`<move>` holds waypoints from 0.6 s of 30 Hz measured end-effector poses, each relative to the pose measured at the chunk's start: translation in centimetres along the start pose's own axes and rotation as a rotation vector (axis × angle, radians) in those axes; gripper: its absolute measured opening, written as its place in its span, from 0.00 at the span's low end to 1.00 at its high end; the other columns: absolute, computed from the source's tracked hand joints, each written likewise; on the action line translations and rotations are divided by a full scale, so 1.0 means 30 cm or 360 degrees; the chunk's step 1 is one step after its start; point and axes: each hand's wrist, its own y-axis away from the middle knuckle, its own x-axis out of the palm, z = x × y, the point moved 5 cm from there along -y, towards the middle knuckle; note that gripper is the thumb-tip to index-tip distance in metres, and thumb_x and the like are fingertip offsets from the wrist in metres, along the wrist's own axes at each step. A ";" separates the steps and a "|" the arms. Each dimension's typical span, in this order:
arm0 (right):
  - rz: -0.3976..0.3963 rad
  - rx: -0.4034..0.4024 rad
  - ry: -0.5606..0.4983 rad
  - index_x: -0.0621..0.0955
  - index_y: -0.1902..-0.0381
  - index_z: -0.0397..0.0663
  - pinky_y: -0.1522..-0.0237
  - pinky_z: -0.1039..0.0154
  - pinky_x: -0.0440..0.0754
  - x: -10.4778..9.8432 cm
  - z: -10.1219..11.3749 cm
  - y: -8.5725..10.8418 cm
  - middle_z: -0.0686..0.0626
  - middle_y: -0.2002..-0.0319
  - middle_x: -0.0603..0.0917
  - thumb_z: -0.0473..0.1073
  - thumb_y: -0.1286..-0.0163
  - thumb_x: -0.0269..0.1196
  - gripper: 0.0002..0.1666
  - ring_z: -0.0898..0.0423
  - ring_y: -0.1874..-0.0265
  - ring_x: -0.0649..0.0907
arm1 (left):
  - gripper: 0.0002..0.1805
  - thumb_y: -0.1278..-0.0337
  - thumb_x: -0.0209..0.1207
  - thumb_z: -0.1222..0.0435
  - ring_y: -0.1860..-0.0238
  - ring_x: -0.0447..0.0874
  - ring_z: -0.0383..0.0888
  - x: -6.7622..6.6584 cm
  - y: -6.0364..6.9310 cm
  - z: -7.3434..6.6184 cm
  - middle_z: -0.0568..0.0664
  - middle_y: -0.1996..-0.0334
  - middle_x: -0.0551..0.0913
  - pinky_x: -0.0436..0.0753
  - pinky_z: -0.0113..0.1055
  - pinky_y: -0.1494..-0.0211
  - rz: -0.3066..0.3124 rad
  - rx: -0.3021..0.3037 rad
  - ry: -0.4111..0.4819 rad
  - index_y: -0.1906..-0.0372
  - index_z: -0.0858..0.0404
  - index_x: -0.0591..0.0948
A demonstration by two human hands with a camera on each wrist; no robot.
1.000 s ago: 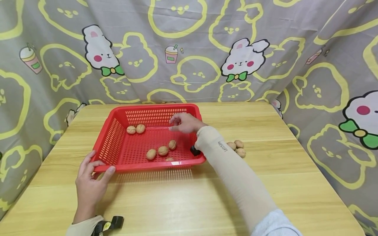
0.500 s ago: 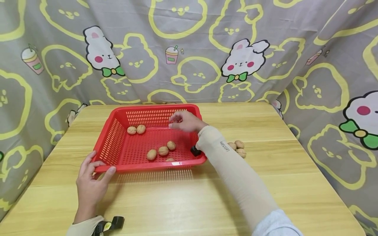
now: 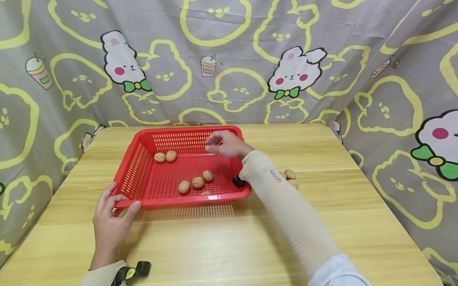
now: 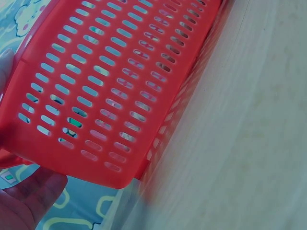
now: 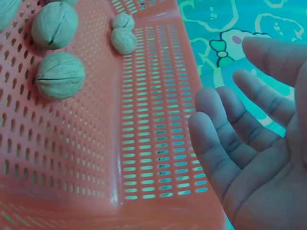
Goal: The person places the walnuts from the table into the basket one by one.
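A red plastic basket (image 3: 157,203) with slotted sides stands on the table. My left hand (image 3: 110,226) grips its near left corner, thumb on the front rim and fingers along the left side. Inside lie two walnuts (image 3: 165,156) at the back left and a row of walnuts (image 3: 198,182) toward the front, one of them mostly hidden by the front rim. Over the basket's right part hovers my right hand (image 3: 229,143), above the floor of the basket. In the right wrist view its fingers (image 5: 211,139) are loosely bent with nothing held.
Several walnuts (image 3: 290,174) rest on the wooden table (image 3: 343,214) right of the basket, partly covered by my right forearm. A patterned grey curtain (image 3: 236,47) hangs behind and along both sides of the table.
My right hand has risen slightly and shifted a little right. The rightmost walnut of the front row moved slightly left. The left hand keeps its grip on the basket.
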 end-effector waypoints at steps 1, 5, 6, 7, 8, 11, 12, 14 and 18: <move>-0.0003 -0.0009 -0.0002 0.79 0.49 0.41 0.65 0.60 0.83 -0.003 0.005 0.002 0.47 0.60 0.80 0.45 0.33 0.65 0.18 0.48 0.61 0.81 | 0.16 0.53 0.71 0.69 0.36 0.65 0.54 0.000 0.001 -0.001 0.44 0.32 0.66 0.71 0.17 0.49 -0.0001 0.0002 0.0001 0.63 0.71 0.76; -0.0037 -0.0059 0.0052 0.79 0.49 0.41 0.60 0.61 0.81 -0.022 0.023 0.011 0.48 0.59 0.81 0.44 0.33 0.65 0.18 0.50 0.57 0.79 | 0.16 0.53 0.71 0.70 0.37 0.66 0.53 0.001 0.004 -0.006 0.45 0.33 0.66 0.71 0.16 0.49 -0.0002 0.0027 0.0008 0.65 0.71 0.76; -0.0045 -0.0064 0.0062 0.79 0.49 0.42 0.60 0.61 0.81 -0.027 0.026 0.014 0.48 0.59 0.81 0.44 0.33 0.65 0.18 0.51 0.57 0.79 | 0.15 0.54 0.71 0.70 0.37 0.66 0.53 0.001 0.004 -0.007 0.45 0.33 0.66 0.71 0.16 0.49 -0.0001 0.0033 0.0009 0.65 0.71 0.76; -0.0051 -0.0070 0.0068 0.80 0.49 0.42 0.59 0.61 0.81 -0.032 0.031 0.017 0.48 0.59 0.80 0.44 0.33 0.65 0.17 0.51 0.57 0.78 | 0.15 0.54 0.71 0.71 0.37 0.66 0.53 0.002 0.005 -0.007 0.45 0.33 0.66 0.71 0.16 0.49 0.0002 0.0037 0.0013 0.65 0.71 0.76; -0.0057 -0.0072 0.0078 0.80 0.49 0.42 0.59 0.61 0.81 -0.038 0.035 0.021 0.48 0.59 0.80 0.44 0.33 0.65 0.17 0.52 0.57 0.78 | 0.15 0.54 0.71 0.71 0.38 0.66 0.53 0.003 0.005 -0.007 0.45 0.33 0.66 0.71 0.17 0.49 0.0004 0.0041 0.0019 0.65 0.72 0.76; -0.0061 -0.0086 0.0108 0.80 0.50 0.43 0.59 0.60 0.81 -0.056 0.049 0.036 0.48 0.59 0.80 0.44 0.33 0.65 0.16 0.52 0.58 0.78 | 0.16 0.53 0.71 0.71 0.37 0.66 0.53 0.003 0.004 -0.001 0.47 0.32 0.66 0.71 0.18 0.48 0.0001 0.0044 0.0050 0.64 0.72 0.76; -0.0063 -0.0093 0.0118 0.80 0.50 0.43 0.58 0.60 0.81 -0.063 0.052 0.041 0.48 0.59 0.80 0.43 0.33 0.65 0.16 0.51 0.58 0.78 | 0.16 0.53 0.71 0.71 0.36 0.65 0.53 0.003 0.003 0.001 0.47 0.32 0.66 0.71 0.18 0.47 -0.0002 0.0046 0.0057 0.64 0.72 0.76; -0.0077 -0.0092 0.0142 0.80 0.50 0.44 0.57 0.60 0.80 -0.079 0.054 0.051 0.48 0.58 0.80 0.43 0.33 0.65 0.16 0.51 0.56 0.78 | 0.16 0.53 0.71 0.71 0.36 0.65 0.53 0.002 0.001 0.007 0.48 0.32 0.66 0.71 0.18 0.47 -0.0007 0.0047 0.0073 0.63 0.73 0.76; -0.0110 -0.0046 0.0138 0.80 0.51 0.44 0.57 0.58 0.80 -0.112 0.037 0.073 0.47 0.57 0.80 0.44 0.34 0.65 0.16 0.50 0.55 0.77 | 0.16 0.53 0.71 0.70 0.36 0.66 0.54 0.001 -0.002 0.011 0.47 0.32 0.65 0.71 0.17 0.48 -0.0002 0.0040 0.0055 0.63 0.72 0.76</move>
